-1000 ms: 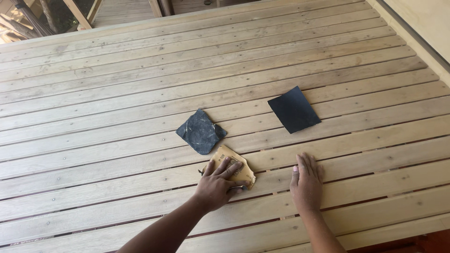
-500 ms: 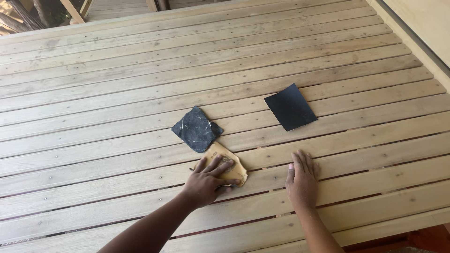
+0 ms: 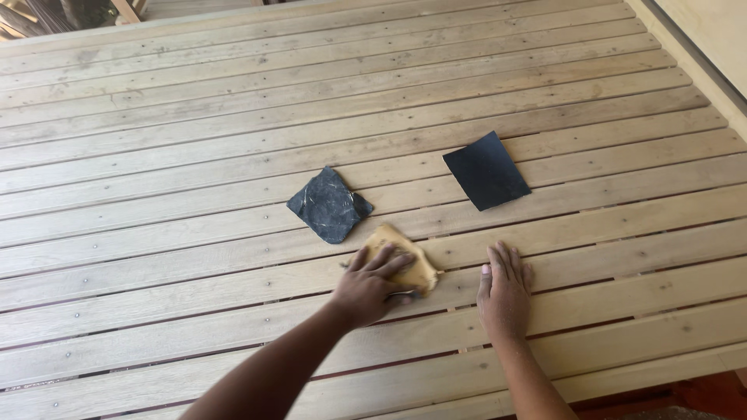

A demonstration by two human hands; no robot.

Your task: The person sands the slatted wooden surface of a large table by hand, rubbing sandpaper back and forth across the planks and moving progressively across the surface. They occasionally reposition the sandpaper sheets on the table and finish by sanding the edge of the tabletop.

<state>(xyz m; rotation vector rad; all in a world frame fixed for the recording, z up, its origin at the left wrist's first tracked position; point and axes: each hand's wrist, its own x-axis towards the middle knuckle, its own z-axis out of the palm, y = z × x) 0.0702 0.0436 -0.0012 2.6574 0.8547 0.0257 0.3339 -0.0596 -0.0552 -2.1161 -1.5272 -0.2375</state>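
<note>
My left hand [image 3: 367, 284] presses a crumpled tan sheet of sandpaper [image 3: 408, 260] flat against a wooden plank of the deck [image 3: 194, 140], fingers spread over it. My right hand [image 3: 504, 292] lies flat on the same plank a short way to the right, palm down and holding nothing. Just beyond the tan sheet lies a worn, creased dark sandpaper piece [image 3: 330, 205]. A flat, clean black sandpaper sheet [image 3: 487, 169] rests farther right, apart from both hands.
The deck is made of long pale planks with narrow gaps and screw heads. A raised wooden edge [image 3: 700, 47] runs along the far right. Timber pieces [image 3: 47, 14] show past the far left corner.
My left hand has slid the tan sandpaper slightly along the plank. The right hand stays flat in place. The view has shifted a little.
</note>
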